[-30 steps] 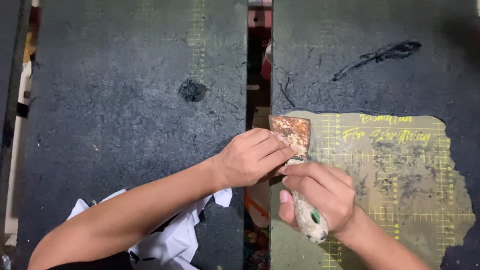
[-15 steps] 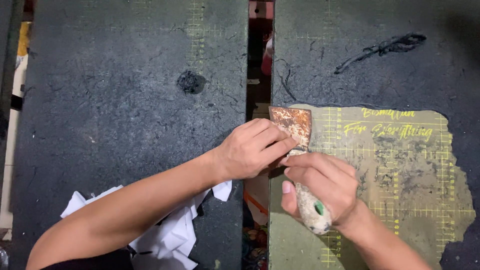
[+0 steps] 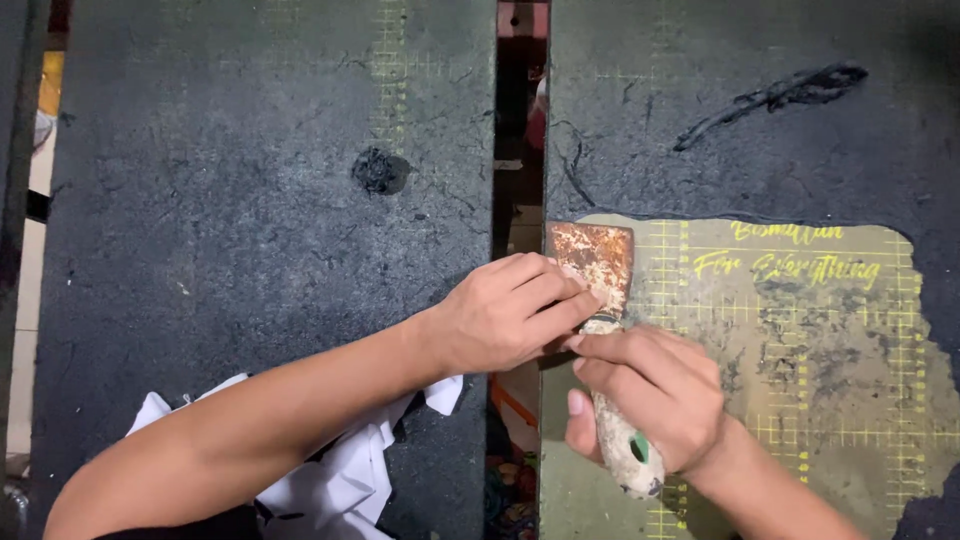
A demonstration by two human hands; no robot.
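At the mat's (image 3: 800, 330) left edge, beside the gap between two tabletops, my right hand (image 3: 650, 395) grips a scraper (image 3: 600, 300) by its handle; my left hand's (image 3: 510, 315) fingers press its rusty blade.

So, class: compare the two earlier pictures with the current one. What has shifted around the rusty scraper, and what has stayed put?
Very little moved. The scraper slid slightly along the bare patch of the mat, away from the person. The right hand keeps its grip on the handle, and the left hand still presses fingertips on the blade. The white cloth under the left forearm and the gap between the boards look unchanged.
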